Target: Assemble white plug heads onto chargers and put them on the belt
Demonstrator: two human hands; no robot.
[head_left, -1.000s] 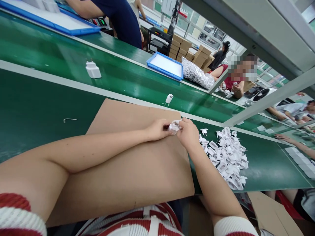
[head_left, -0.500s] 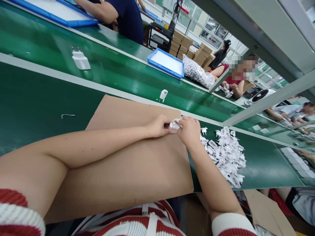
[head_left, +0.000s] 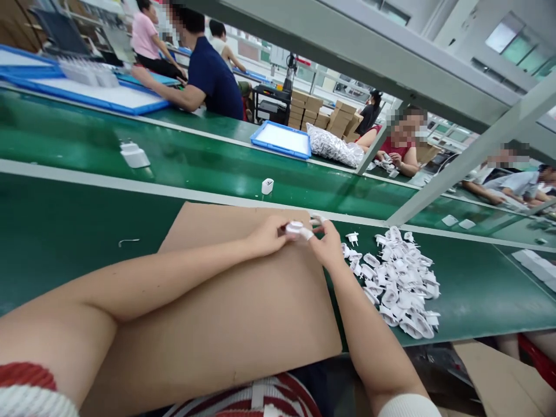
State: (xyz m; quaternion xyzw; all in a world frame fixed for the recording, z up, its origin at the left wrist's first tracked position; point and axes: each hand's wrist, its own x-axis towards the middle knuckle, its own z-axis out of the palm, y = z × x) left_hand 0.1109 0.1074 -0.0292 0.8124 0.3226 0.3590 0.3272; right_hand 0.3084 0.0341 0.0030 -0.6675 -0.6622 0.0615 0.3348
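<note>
Over the far right part of a brown cardboard sheet [head_left: 208, 313], my left hand [head_left: 270, 236] pinches a small white plastic charger piece [head_left: 294, 227]. Its fine details are too small to make out. My right hand [head_left: 325, 240] is just to the right, its fingers apart. White covers show on its thumb and a fingertip, and the thumb tip is at the piece's right edge. Beyond my right forearm lies a heap of white plug housings [head_left: 402, 278], some with pins, with one loose plug housing [head_left: 353, 238] nearer my right hand.
A white charger [head_left: 135, 155] and a smaller white piece [head_left: 267, 186] sit on the green conveyor [head_left: 200, 159]. A bent wire [head_left: 129, 241] lies at left. Opposite are a blue tray [head_left: 282, 140], a bag of parts [head_left: 333, 145] and co-workers. A slanted metal post [head_left: 452, 168] rises at right.
The right fingers have spread from their grip on the white piece, while the left hand keeps hold of it. The camera view has tilted up, showing more of the room.
</note>
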